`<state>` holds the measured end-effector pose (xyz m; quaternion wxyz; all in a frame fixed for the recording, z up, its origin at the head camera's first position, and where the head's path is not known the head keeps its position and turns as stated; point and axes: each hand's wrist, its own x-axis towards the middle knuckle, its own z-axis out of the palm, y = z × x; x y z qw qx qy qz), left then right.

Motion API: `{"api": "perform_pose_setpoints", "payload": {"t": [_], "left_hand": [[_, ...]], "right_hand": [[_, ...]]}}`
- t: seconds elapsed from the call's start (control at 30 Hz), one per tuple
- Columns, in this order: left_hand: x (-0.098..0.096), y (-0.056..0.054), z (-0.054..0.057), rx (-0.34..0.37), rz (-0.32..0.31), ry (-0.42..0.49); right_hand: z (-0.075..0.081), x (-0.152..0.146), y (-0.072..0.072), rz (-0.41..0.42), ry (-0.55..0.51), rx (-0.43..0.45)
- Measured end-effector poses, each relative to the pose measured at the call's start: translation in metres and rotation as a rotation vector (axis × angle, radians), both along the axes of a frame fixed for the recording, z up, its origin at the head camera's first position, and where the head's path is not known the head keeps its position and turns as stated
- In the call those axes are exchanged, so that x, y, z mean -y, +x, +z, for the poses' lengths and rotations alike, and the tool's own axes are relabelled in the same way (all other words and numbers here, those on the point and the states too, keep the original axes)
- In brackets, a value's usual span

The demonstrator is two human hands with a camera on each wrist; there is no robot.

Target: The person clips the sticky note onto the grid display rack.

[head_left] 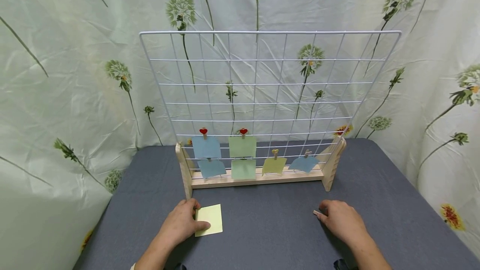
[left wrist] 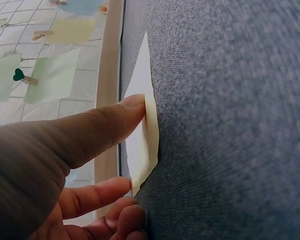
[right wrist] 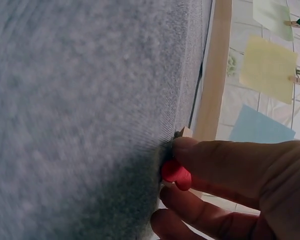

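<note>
My left hand point(head_left: 181, 223) pinches a pale yellow sticky note point(head_left: 213, 218) at its left side, low over the grey table. In the left wrist view the thumb lies across the face of the note, and other fingertips are at its near edge. Over the table to the right, my right hand point(head_left: 343, 221) holds a small wooden clothespin between thumb and fingers. A red heart point(right wrist: 176, 174) decorates that clothespin in the right wrist view, and its wooden tip point(right wrist: 185, 132) shows past the thumb.
Behind the hands stands a white wire grid point(head_left: 257, 83) on a wooden base point(head_left: 258, 181). Small clothespins hold blue notes point(head_left: 207, 148), green notes point(head_left: 242, 147) and a yellow note point(head_left: 273, 166) low on it. A flower-printed curtain point(head_left: 93, 20) surrounds the grey tabletop point(head_left: 270, 228).
</note>
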<state>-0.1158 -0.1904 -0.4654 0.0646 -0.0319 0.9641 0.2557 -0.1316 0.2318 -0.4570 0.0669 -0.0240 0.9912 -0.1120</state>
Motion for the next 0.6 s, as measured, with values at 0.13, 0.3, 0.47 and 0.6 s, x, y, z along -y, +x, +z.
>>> {"api": "perform_pose_setpoints", "payload": {"t": [0.13,0.3,0.47,0.6], "left_hand": [[0.0004,-0.0004,-0.0005,0.006,0.009,0.002],[0.0012,-0.0012,-0.0011,0.018,0.017,0.002],[0.0019,-0.0016,-0.0008,0.024,0.016,0.016],[0.0014,-0.002,-0.0009,0.034,0.023,0.016]], "right_hand": [[-0.0007,0.0005,0.0011,0.007,-0.014,-0.015],[-0.0004,0.0011,0.0028,0.0,-0.021,-0.022],[-0.0003,0.0017,0.0043,-0.008,-0.015,-0.011],[0.0003,0.002,0.0066,-0.003,-0.023,-0.014]]}}
